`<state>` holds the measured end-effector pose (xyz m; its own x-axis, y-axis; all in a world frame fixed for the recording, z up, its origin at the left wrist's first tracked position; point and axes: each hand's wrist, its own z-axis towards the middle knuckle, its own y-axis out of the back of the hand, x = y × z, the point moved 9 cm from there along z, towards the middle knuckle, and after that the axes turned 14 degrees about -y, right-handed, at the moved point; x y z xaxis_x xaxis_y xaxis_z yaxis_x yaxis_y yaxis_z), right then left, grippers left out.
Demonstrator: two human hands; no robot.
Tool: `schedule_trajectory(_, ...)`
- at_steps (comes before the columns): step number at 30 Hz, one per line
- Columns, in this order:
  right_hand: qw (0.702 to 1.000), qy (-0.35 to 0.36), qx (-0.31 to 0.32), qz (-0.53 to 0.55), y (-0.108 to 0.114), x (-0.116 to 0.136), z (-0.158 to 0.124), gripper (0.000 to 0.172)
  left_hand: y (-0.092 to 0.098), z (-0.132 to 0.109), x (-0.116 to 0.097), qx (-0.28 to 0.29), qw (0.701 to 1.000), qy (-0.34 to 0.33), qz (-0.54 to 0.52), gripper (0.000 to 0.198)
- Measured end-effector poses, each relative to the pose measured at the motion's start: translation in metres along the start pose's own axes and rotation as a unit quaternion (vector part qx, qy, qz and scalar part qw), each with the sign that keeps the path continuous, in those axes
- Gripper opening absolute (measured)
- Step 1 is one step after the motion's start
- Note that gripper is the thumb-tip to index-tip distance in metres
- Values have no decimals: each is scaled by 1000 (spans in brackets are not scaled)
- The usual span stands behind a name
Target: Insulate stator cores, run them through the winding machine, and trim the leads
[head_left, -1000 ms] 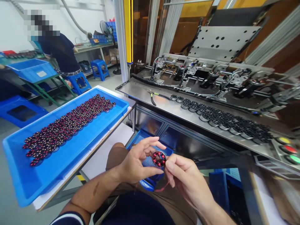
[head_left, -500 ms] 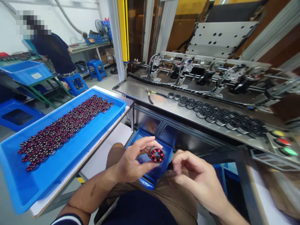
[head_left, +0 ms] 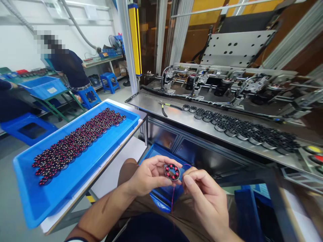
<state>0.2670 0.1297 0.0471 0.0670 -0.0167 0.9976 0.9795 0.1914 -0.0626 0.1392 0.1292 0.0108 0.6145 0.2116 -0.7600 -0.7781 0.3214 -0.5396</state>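
A ring-shaped motor stator (head_left: 172,172) with red coil windings sits over my lap. My left hand (head_left: 153,174) is closed around its edge, thumb below and fingers above, its open face turned toward me. One thin pinkish wire (head_left: 173,200) dangles beneath it. Just to the right, my right hand (head_left: 205,191) is closed in a pinch near the stator's edge. A fine purple wire (head_left: 187,164) shows at its fingers; the pinching fingertips are partly hidden.
On my left, a blue tray (head_left: 27,198) holds many wound stators (head_left: 83,137). Dark stator cores (head_left: 234,126) line the metal bench ahead, with pliers (head_left: 164,109) beside them, in front of a winding machine (head_left: 224,80). Buttons (head_left: 313,149) sit at right. A co-worker (head_left: 72,69) sits at back left.
My right hand has moved left, close up to the stator. The stator is turned more face-on, and its hanging wire shows more clearly. The view has shifted slightly.
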Motion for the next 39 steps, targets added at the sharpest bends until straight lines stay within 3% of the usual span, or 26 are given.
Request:
schedule_trajectory(5,1000,17,-5,-2,-4,3,-8,25,-3,3,9,-10,999,29,-44,60)
schedule_trajectory(9,1000,7,3,-8,-6,-6,-11,26,4,1,-3,-53,990,-61,113,48)
schedule_trajectory(13,1000,-3,17,-12,-4,-10,-7,21,-9,-3,-37,-19,921,-212,326,41)
schedule_trajectory(17,999,-7,51,5,-11,-7,-2,20,-28,-6,-59,32,856,-311,412,38)
schedule_trajectory(23,996,-60,4,64,-15,-28,-2,27,-16,-6,-58,3,874,-285,394,38)
schedule_trajectory(25,997,-49,-12,58,-13,-31,-4,24,-13,-6,-58,-1,872,-283,400,38)
schedule_trajectory(28,999,23,-38,7,-8,-18,-6,14,-16,-6,-62,12,853,-300,427,39)
schedule_trajectory(31,990,107,-49,-79,-8,4,-8,22,-22,-7,-65,32,841,-320,436,38)
schedule_trajectory(33,981,143,-39,-127,-14,17,-8,10,-24,-7,-66,37,837,-326,438,37)
schedule_trajectory(39,975,152,-54,-150,-15,30,-8,13,-22,-10,-65,38,842,-320,432,40)
